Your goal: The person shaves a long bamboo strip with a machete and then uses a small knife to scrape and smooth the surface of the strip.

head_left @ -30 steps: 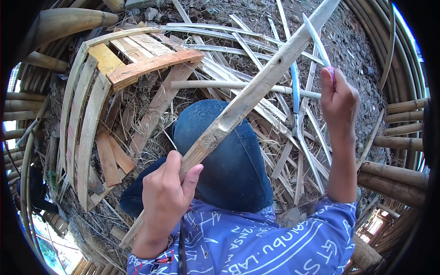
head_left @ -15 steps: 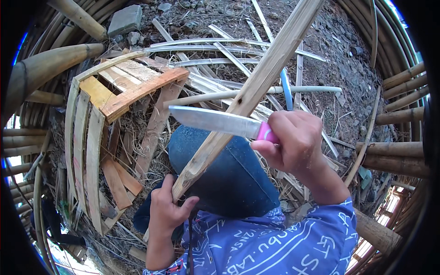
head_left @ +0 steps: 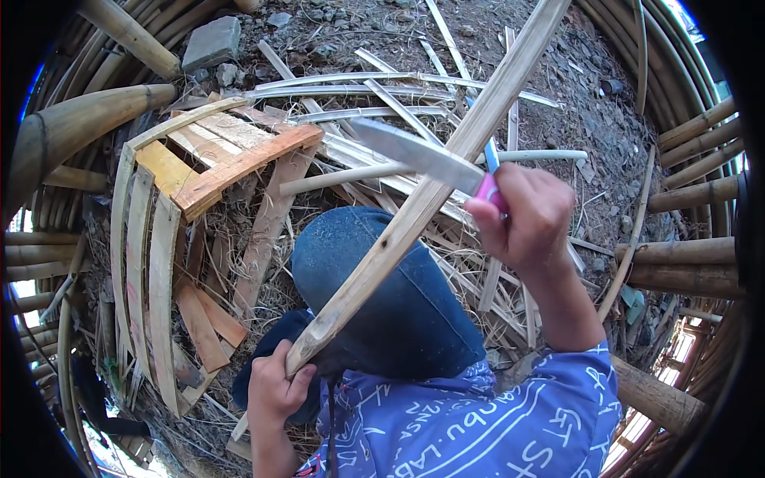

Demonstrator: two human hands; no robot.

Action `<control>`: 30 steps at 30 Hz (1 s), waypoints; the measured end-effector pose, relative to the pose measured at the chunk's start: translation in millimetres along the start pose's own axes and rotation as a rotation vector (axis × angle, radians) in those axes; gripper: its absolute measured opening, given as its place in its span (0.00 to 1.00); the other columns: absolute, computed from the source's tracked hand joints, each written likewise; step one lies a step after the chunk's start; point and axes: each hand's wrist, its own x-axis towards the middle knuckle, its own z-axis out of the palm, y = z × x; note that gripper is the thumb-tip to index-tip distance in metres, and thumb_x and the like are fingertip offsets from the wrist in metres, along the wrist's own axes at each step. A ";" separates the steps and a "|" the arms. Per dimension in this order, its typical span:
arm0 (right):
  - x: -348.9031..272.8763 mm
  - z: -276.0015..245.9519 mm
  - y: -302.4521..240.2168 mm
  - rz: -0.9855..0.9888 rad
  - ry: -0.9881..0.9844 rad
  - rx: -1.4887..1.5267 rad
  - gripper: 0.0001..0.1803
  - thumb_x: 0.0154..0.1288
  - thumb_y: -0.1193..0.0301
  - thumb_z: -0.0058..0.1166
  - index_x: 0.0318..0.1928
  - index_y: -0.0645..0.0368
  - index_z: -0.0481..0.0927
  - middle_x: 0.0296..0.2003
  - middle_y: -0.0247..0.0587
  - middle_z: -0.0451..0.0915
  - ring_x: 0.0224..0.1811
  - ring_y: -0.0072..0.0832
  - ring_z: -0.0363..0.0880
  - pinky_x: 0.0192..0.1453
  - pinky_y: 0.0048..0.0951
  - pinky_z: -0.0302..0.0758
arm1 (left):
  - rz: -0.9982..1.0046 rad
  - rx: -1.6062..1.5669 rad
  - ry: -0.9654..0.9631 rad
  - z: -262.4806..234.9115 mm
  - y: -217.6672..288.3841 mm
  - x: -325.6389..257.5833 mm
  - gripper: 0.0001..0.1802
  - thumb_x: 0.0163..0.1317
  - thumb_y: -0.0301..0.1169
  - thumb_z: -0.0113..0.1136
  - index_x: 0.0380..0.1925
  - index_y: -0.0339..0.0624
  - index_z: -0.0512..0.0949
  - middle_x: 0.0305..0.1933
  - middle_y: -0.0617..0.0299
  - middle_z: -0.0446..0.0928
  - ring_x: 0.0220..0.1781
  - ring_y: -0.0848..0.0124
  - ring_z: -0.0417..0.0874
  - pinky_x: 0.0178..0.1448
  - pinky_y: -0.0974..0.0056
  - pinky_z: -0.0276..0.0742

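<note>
A long pale wooden stick (head_left: pixel 396 239) slants from my lap up to the far right, crossing over my bent knee in dark blue jeans. Its near end is gripped by my left hand (head_left: pixel 275 385), thumb on top and fingers closed round the wood. My right hand (head_left: pixel 532 209) is wrapped round the pink handle of a knife (head_left: pixel 422 156). The knife's broad blade points left and lies across the upper part of the stick, slightly blurred by motion. A dark knot shows on the stick below the blade.
On the left stands a slatted wooden crate (head_left: pixel 231 177). Thin split strips (head_left: pixel 358 78) lie scattered on the soil ahead, with a pale rod (head_left: pixel 351 177) among them. A concrete block (head_left: pixel 212 43) sits at the far left. Bamboo poles (head_left: pixel 692 253) wall both sides.
The knife and my right hand have moved up and to the right along the stick. My left hand has shifted down and slightly left, drawing the stick's near end with it.
</note>
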 end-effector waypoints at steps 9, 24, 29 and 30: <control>-14.2 9.6 -19.2 -0.015 -0.081 0.079 0.25 0.60 0.48 0.57 0.20 0.55 0.72 0.13 0.34 0.70 0.14 0.32 0.74 0.19 0.32 0.69 | -0.036 0.025 0.037 5.0 -27.1 -32.4 0.36 0.60 0.66 0.45 0.27 0.37 0.72 0.15 0.48 0.68 0.20 0.47 0.75 0.25 0.54 0.68; -19.7 5.7 -11.6 0.119 -0.098 0.038 0.24 0.59 0.50 0.59 0.19 0.55 0.71 0.11 0.38 0.69 0.12 0.34 0.72 0.16 0.33 0.67 | -0.058 0.160 0.169 -1.4 -12.5 -44.8 0.31 0.64 0.58 0.46 0.25 0.36 0.70 0.16 0.48 0.69 0.21 0.47 0.75 0.25 0.53 0.67; -18.1 9.5 -26.8 0.079 -0.186 0.084 0.22 0.61 0.51 0.57 0.19 0.52 0.71 0.11 0.35 0.70 0.11 0.32 0.73 0.17 0.31 0.68 | -0.040 0.235 0.236 0.8 -12.8 -51.5 0.31 0.64 0.58 0.47 0.24 0.36 0.69 0.16 0.48 0.69 0.20 0.47 0.75 0.25 0.53 0.66; -20.1 6.9 -30.3 0.079 -0.192 0.086 0.22 0.61 0.51 0.57 0.19 0.52 0.71 0.11 0.35 0.70 0.11 0.32 0.73 0.17 0.31 0.68 | -0.032 0.248 0.226 0.0 -11.8 -50.4 0.32 0.64 0.58 0.46 0.23 0.36 0.69 0.16 0.49 0.69 0.20 0.47 0.75 0.24 0.53 0.66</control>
